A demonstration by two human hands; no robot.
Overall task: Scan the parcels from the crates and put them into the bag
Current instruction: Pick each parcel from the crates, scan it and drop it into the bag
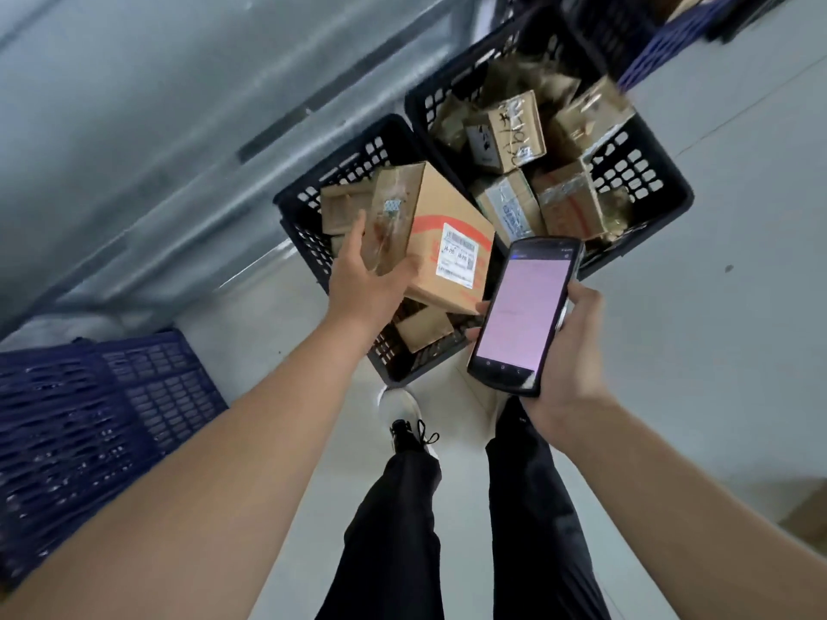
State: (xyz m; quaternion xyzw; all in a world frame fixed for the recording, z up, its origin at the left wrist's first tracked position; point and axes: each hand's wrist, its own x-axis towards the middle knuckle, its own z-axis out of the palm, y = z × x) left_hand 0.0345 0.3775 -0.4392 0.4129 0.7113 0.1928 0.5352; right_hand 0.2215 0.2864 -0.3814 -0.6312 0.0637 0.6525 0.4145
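At the far left a blue crate (85, 422) is seen, apart from the work. Next, the left hand (367, 284) is wrapped round the taped end of a box (443, 243), thumb on top and fingers beneath, and the box is held tilted above the near black crate (309, 208). Its white label (457, 257) is turned up toward the scanner (523, 313), which is gripped in the right hand (570, 351) just beside the box's lower corner.

The step in hand is judged to be the scan. It is best done with the label kept flat and uncovered by the thumb, the barcode squared to the scanner's top end, and the box held steady until a read is shown on the pale screen. A firm grip on the glossy tape is called for, since a slip is possible there.

Counted: three crates are seen whole or nearly so, one blue and two black, with more dark ones cut off at the top. In the far black crate (644, 181) about six parcels can be made out, though blur leaves this unsure; in the near one, at least three more under the held box. One scanner is seen. No bag is in view.
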